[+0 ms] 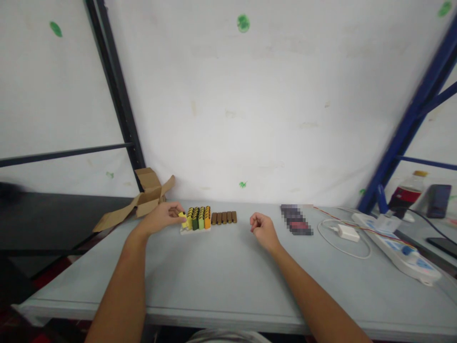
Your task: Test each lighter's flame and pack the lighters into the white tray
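Rows of lighters (198, 220) in yellow, dark green, light green and orange stand upright in a white tray (195, 231) left of the middle of the table. At the tray's left end my left hand (167, 216) has its thumb and fingers closed on a yellow lighter (183, 218). Just right of the tray, several brown lighters (224, 218) lie side by side in a row. My right hand (263, 229) is curled above the table to the right of that row, fingertips pressed together; whether it holds something small cannot be made out.
An opened cardboard box (148, 195) lies at the back left. A blurred dark item (297, 220) is right of my right hand. Farther right are a white adapter (348, 233) with cable, a power strip (396, 247), a bottle (409, 190) and phones. A wall (228, 119) stands behind.
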